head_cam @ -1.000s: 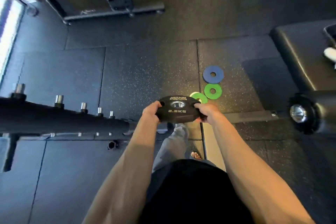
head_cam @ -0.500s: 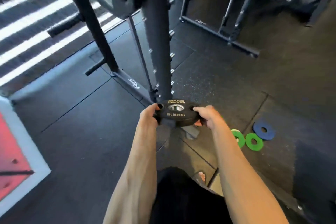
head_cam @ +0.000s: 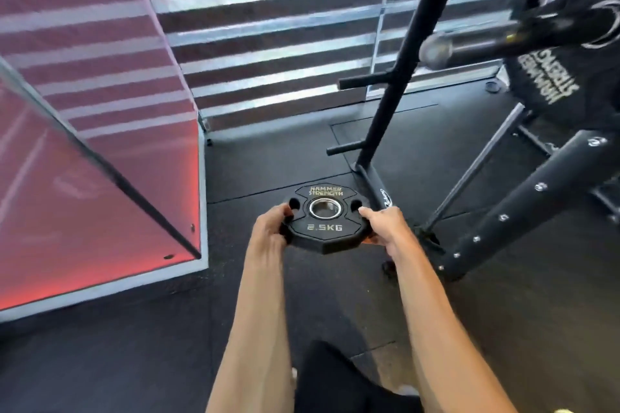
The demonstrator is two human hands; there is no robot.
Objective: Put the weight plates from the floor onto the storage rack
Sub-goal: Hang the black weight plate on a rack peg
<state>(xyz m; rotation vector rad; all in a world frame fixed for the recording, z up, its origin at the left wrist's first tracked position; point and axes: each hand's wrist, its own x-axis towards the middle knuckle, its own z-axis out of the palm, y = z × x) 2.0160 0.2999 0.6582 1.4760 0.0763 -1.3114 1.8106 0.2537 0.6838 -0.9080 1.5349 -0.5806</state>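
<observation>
A black 2.5 kg weight plate (head_cam: pixel 323 221) with a steel-ringed centre hole is held flat in front of me, above the floor. My left hand (head_cam: pixel 270 230) grips its left edge, thumb by the left grip hole. My right hand (head_cam: pixel 385 225) grips its right edge. Just beyond the plate stands the black storage rack post (head_cam: pixel 399 77), leaning up to the right. Two bare horizontal pegs stick out to its left, the upper peg (head_cam: pixel 364 80) and the lower peg (head_cam: pixel 345 148).
A large black plate (head_cam: pixel 567 77) hangs on a barbell sleeve (head_cam: pixel 446 50) at the right. A thick black rack beam with bolts (head_cam: pixel 523 208) slants down at the right. A glass panel with a red-lit base (head_cam: pixel 100 178) fills the left. Striped blinds (head_cam: pixel 268 27) cover the far wall.
My view has swung left and up: the coloured plates on the floor have left the frame, and the storage post with its pegs now stands right behind the plate. Both hands keep the same grip.
</observation>
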